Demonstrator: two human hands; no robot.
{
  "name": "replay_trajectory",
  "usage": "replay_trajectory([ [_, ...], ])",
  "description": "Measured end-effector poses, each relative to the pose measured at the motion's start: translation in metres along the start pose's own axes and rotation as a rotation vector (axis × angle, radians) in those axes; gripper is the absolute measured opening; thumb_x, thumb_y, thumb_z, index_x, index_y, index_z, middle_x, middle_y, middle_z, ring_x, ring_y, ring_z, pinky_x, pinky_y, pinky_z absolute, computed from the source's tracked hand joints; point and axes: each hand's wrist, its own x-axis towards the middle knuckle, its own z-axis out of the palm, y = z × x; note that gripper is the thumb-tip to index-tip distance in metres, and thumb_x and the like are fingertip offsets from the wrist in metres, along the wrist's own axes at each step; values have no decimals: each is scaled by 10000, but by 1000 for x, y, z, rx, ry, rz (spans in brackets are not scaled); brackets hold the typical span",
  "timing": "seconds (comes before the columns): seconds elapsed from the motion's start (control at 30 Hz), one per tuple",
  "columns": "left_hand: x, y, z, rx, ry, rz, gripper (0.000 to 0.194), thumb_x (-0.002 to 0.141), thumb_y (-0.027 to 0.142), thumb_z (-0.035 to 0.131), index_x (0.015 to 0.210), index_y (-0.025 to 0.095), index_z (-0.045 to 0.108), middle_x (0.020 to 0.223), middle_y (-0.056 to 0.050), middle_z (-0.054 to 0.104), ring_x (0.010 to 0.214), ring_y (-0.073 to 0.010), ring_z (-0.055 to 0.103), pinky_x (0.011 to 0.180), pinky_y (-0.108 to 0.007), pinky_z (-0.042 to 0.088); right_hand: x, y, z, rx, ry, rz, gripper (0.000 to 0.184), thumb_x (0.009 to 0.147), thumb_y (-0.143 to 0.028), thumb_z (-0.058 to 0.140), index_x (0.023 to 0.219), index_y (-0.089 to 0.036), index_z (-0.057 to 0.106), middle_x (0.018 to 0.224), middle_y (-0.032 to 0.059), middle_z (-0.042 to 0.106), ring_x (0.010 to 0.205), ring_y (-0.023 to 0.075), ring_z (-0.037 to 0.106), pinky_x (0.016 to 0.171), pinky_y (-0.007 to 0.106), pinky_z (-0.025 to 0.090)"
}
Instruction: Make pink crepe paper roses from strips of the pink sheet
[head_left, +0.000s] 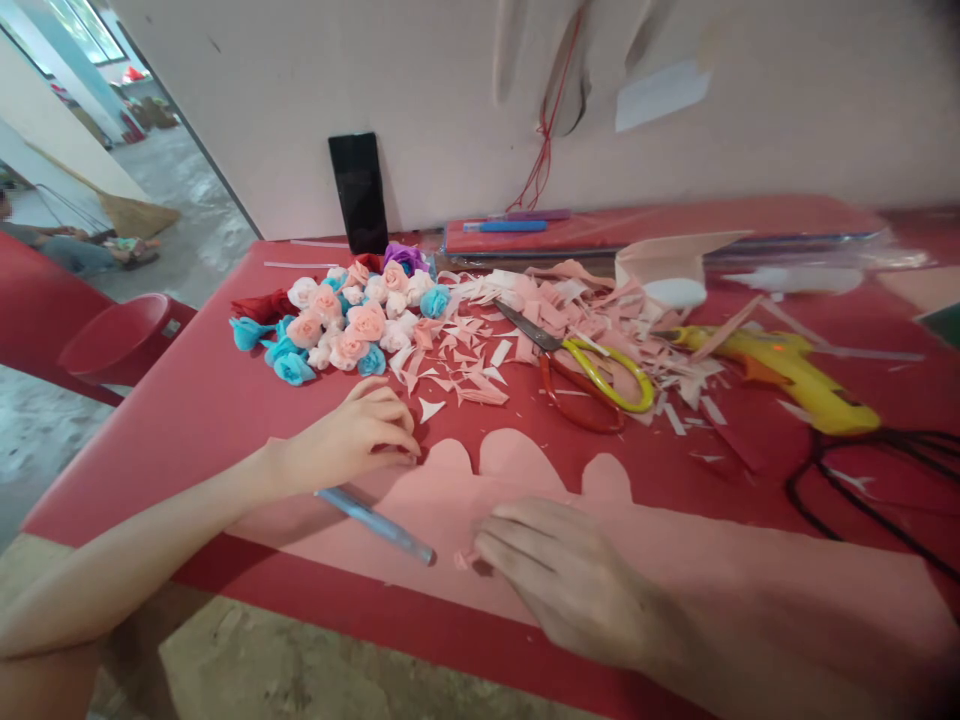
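Observation:
A pink paper strip with scalloped top edge (517, 480) lies along the near side of the red table (195, 400). My left hand (360, 435) rests on the strip's left end, fingers curled and pressed down on the paper. My right hand (570, 580) lies over the strip's lower edge, fingertips pinching a small curled bit of the pink paper (465, 560). A light blue pen (375, 522) lies on the strip between my hands, touching neither.
A heap of small paper roses (337, 320) in pink, white, blue, red and purple sits at the left back. Pink paper scraps (480, 360), yellow-and-red scissors (592, 375), a yellow glue gun (795, 375) with black cord (862, 490), a black phone (360, 195) against the wall.

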Motion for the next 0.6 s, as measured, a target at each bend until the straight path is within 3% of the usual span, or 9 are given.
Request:
replay_trajectory([
  [0.6, -4, 0, 2, 61, 71, 88, 241, 905, 248, 454, 760, 202, 641, 798, 1, 644, 846, -141, 494, 1025, -398, 210, 1, -1, -1, 23, 5, 11, 255, 772, 5, 407, 819, -137, 613, 767, 35, 686, 681, 140, 573, 644, 267, 481],
])
